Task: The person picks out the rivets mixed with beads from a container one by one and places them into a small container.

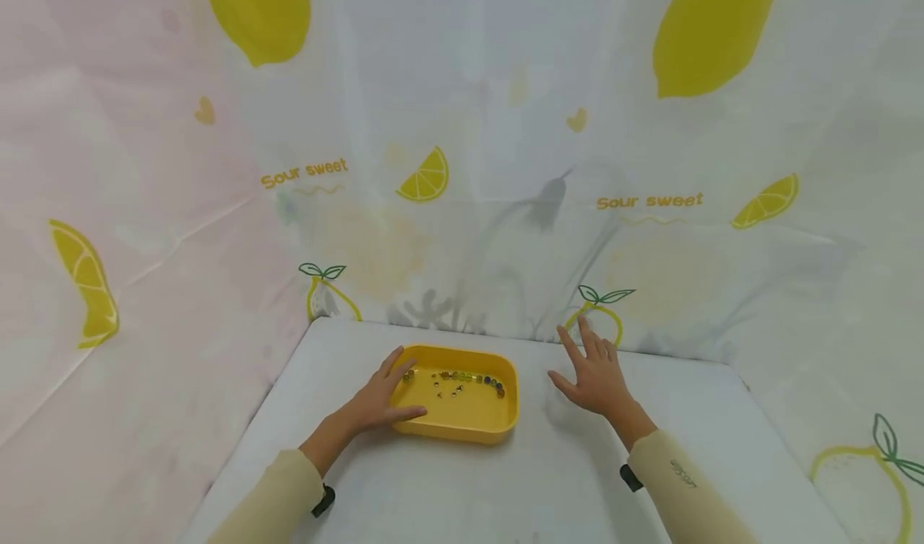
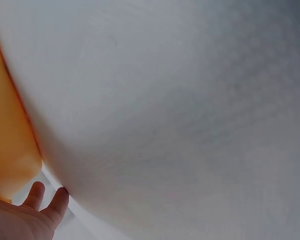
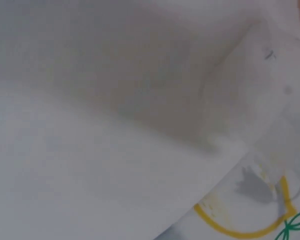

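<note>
A yellow rectangular tray [image 1: 462, 430] sits on the white table. Along its far inside wall runs a curved row of several round coloured beads [image 1: 469, 377], and a few small shiny pieces [image 1: 453, 395] lie scattered on its floor. My left hand [image 1: 371, 399] spans the tray's left end, thumb and fingers spread and reaching over the rim. The left wrist view shows two of its fingers [image 2: 59, 206] beside the yellow tray wall [image 2: 12, 130]. To the right of the tray, my right hand [image 1: 595, 375] has its fingers spread and holds nothing. Only a sliver of it shows in the right wrist view.
A faint see-through thing [image 3: 250, 85] lies on the table by my right hand; I cannot tell its kind. The white tabletop [image 1: 447, 496] ends at a lemon-printed cloth [image 1: 462, 231] hanging behind, with similar cloth at both sides.
</note>
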The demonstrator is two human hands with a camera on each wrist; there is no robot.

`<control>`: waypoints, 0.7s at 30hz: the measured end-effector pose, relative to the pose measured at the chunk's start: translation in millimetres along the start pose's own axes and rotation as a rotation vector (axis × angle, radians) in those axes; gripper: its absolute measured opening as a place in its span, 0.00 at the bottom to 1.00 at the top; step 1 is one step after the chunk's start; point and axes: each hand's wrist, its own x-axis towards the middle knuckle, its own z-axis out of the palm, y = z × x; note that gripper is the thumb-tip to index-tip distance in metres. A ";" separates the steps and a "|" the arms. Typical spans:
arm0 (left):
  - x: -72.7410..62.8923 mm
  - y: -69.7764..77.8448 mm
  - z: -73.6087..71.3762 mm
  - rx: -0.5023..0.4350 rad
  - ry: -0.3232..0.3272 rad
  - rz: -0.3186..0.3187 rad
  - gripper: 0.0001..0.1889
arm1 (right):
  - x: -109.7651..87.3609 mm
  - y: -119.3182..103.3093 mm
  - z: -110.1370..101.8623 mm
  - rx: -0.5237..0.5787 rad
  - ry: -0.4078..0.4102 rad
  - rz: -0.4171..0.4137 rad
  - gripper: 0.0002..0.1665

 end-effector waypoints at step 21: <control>3.5 -4.8 -2.3 0.015 -0.022 -0.014 0.52 | 31.4 -101.1 45.5 0.158 -0.023 -0.097 0.46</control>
